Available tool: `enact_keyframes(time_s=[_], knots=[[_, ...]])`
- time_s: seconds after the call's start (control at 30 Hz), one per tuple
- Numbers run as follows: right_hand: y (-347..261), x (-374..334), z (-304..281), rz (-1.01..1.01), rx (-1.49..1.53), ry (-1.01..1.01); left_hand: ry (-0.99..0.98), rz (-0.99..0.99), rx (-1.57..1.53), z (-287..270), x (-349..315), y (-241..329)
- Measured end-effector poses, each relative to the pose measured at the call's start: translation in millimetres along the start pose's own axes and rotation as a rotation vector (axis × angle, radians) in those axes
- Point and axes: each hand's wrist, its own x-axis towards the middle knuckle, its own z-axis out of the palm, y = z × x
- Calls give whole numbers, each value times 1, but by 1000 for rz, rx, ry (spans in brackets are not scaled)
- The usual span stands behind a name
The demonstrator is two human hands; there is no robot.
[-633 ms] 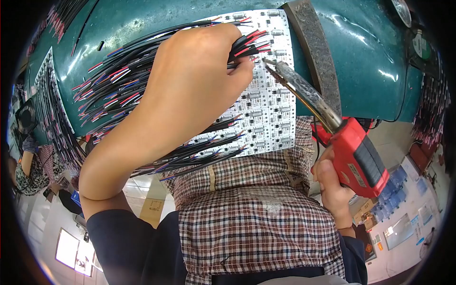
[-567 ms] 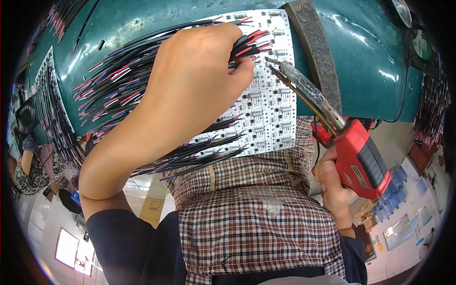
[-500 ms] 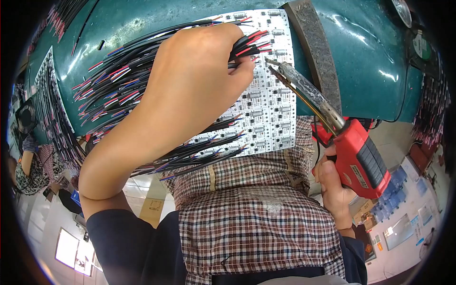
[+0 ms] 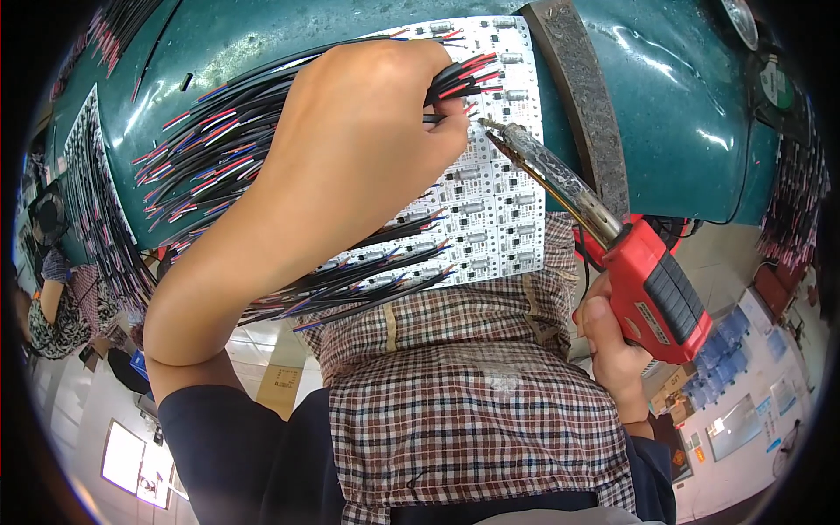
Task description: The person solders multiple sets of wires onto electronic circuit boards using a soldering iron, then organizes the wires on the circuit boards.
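My left hand (image 4: 376, 114) is closed on a bundle of black-sheathed wires (image 4: 468, 77) whose stripped red and black ends stick out past the fingers. Beneath it lies a white sheet of circuit boards (image 4: 499, 206), with many black cables (image 4: 223, 144) fanned across its left side. Wrapped round the grip of a red soldering gun (image 4: 656, 289) is my right hand (image 4: 612, 346). The gun's hot tip and its thin solder feed tube reach the boards just right of my left fingertips, close to a wire end. Whether the tip touches is too small to tell.
A dark metal bar (image 4: 582, 105) lies along the sheet's right edge on the green table (image 4: 674, 166). Another board sheet with cables (image 4: 96, 184) sits at the left, and more wire bundles (image 4: 792, 201) hang at the right. A person (image 4: 61, 306) sits at far left.
The soldering gun has shifted left, bringing its tip nearer my left fingertips. My left hand stays almost in place, with a wire now showing between thumb and finger.
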Motion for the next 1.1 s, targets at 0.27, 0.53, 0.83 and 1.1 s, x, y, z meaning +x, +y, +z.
enact_keyframes(time_s=[0.27,0.53,0.83,1.1], knots=[[-7,0,4,8,154,31,-21,-1,10,-2,1,0],[-9,-1,9,45,348,119,-70,-110,-170,-4,1,-2],[-6,-7,12,30,381,171,242,-51,-176,-14,-11,3],[-4,-15,8,46,351,121,-28,-76,-63,-22,-25,21]])
